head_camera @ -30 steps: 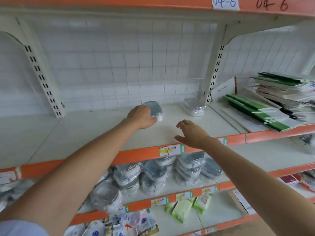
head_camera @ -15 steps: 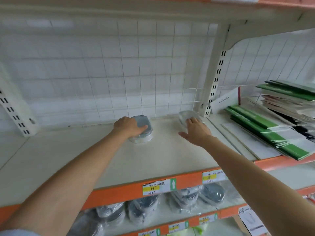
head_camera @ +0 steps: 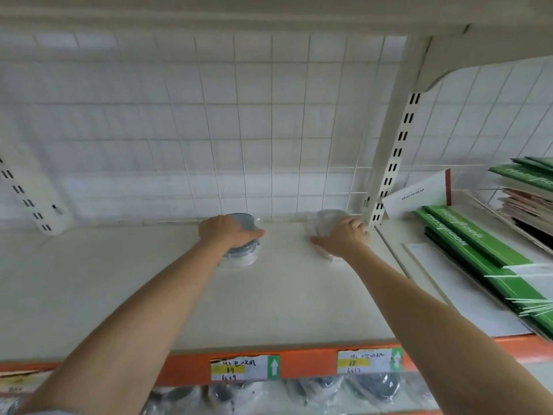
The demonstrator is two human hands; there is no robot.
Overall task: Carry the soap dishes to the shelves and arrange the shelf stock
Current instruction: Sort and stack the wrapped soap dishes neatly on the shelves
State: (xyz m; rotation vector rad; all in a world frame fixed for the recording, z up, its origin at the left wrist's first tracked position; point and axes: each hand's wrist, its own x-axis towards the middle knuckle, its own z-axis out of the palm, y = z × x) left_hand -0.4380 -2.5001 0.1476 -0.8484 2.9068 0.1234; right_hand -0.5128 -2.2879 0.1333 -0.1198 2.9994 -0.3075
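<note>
Two wrapped grey soap dishes stand near the back of the cream shelf. My left hand grips the left soap dish from above, fingers curled over its top. My right hand lies on the right soap dish, which sits close to the white upright post; its fingers wrap the clear packaging. Both dishes rest on the shelf board, a hand's width apart.
A wire grid back panel closes the shelf. Green and white flat packs are stacked in the bay to the right. More wrapped soap dishes fill the shelf below the orange price rail.
Both hands have pushed further back along the shelf. The left dish moved toward the grid panel, and my right hand now covers the right dish.
</note>
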